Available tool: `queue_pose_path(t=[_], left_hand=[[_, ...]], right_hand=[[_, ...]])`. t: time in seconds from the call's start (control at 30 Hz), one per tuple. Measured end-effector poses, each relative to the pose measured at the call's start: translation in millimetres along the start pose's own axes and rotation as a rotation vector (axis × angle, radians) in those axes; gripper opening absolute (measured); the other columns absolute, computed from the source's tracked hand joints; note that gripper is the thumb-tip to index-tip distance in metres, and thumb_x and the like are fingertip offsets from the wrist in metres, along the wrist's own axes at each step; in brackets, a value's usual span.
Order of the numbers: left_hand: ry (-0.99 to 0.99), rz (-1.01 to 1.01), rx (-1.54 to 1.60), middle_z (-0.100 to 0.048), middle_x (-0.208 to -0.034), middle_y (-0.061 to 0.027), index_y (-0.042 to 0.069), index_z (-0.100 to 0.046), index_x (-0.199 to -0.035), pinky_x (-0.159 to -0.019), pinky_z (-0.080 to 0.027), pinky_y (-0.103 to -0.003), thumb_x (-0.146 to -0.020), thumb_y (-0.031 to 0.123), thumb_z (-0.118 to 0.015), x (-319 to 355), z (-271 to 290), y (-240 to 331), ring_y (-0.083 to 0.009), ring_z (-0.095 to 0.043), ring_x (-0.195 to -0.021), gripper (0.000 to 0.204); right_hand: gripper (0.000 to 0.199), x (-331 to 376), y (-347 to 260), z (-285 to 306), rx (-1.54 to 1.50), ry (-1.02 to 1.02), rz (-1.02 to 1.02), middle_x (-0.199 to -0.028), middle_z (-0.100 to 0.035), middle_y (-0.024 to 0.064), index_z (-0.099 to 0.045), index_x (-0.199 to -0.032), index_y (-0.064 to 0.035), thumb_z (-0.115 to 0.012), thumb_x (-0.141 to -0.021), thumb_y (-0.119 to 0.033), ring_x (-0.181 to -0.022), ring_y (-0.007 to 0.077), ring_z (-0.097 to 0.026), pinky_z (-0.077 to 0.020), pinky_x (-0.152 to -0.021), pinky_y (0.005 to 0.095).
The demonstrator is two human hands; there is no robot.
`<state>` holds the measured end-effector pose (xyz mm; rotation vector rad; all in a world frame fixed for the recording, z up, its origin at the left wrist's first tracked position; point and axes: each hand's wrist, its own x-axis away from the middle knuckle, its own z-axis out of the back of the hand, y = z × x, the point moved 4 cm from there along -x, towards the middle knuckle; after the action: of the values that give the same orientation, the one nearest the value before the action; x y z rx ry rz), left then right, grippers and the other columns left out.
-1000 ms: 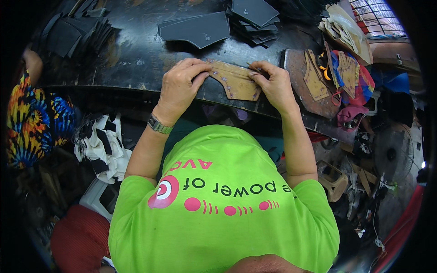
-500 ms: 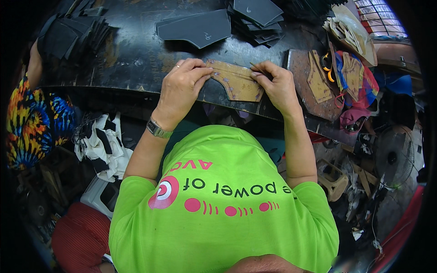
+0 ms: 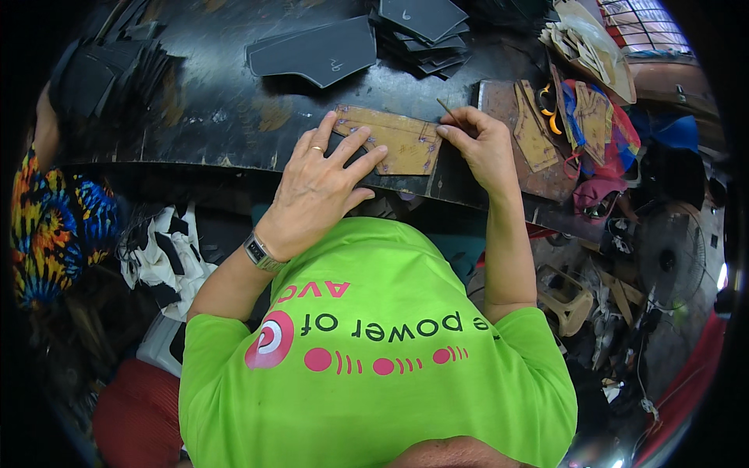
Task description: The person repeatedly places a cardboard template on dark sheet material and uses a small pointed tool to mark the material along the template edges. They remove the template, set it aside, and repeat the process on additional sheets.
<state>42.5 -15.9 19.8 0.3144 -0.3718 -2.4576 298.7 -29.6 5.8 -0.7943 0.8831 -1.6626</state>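
A brown cardboard pattern piece (image 3: 399, 142) lies flat on the black worktable (image 3: 211, 117), near its front edge. My left hand (image 3: 324, 183), with a ring and a wristwatch, presses down on the pattern's left half with fingers spread. My right hand (image 3: 485, 144) sits at the pattern's right edge and pinches a thin stylus (image 3: 448, 111), its tip against the pattern's edge. Beneath the pattern a dark sheet blends into the table and I cannot make it out.
A large cut black piece (image 3: 316, 53) lies farther back, with stacks of black pieces at the back (image 3: 425, 27) and far left (image 3: 101, 70). Brown templates (image 3: 534, 129) and colourful scraps (image 3: 593, 117) crowd the right. Another person's tie-dye sleeve (image 3: 47, 226) is at left.
My left hand has drawn back toward me and flattened, fingers now spread on the pattern instead of curled at its edge. The right hand and the pattern have barely moved.
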Motion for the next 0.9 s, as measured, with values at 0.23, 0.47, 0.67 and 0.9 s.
queue_pose_path(t=[0.23,0.47,0.67,0.9], left_hand=[[-0.002,-0.034,-0.006,-0.053,-0.15,-0.0118,0.028,-0.062,-0.146,-0.115,-0.04,-0.055,-0.079,0.029,-0.088,0,-5,5,-0.0472,-0.037,-0.148,0.072],[0.027,-0.02,-0.036,-0.05,-0.149,-0.0127,0.033,-0.062,-0.146,-0.113,-0.04,-0.057,-0.077,0.027,-0.089,0,-10,9,-0.0481,-0.036,-0.147,0.074],[0.04,-0.011,-0.03,-0.049,-0.149,-0.0127,0.033,-0.061,-0.147,-0.113,-0.04,-0.057,-0.077,0.025,-0.089,0,-12,10,-0.0478,-0.035,-0.148,0.076],[-0.001,-0.027,-0.063,-0.047,-0.15,-0.0126,0.034,-0.058,-0.15,-0.114,-0.04,-0.057,-0.077,0.022,-0.089,0,-12,9,-0.0487,-0.035,-0.148,0.08]], right_hand=[[0.014,8,4,0,0.056,0.066,0.024,-0.083,-0.074,0.0025,-0.077,-0.102,0.0031,-0.077,-0.091,-0.005,-0.078,0.0062,-0.064,-0.0519,-0.073,0.0239],[0.014,4,0,1,0.15,0.068,0.028,-0.079,-0.073,0.0057,-0.076,-0.1,0.003,-0.077,-0.091,-0.007,-0.074,0.0083,-0.063,-0.0513,-0.071,0.0265],[0.014,3,-4,-1,0.162,0.086,0.019,-0.08,-0.073,0.0108,-0.075,-0.098,0.0032,-0.076,-0.09,-0.008,-0.073,0.0147,-0.066,-0.0527,-0.071,0.0303],[0.015,3,-5,0,0.173,0.061,0.002,-0.083,-0.075,0.0163,-0.076,-0.1,0.0031,-0.075,-0.089,-0.007,-0.075,0.0217,-0.072,-0.0549,-0.071,0.0337]])
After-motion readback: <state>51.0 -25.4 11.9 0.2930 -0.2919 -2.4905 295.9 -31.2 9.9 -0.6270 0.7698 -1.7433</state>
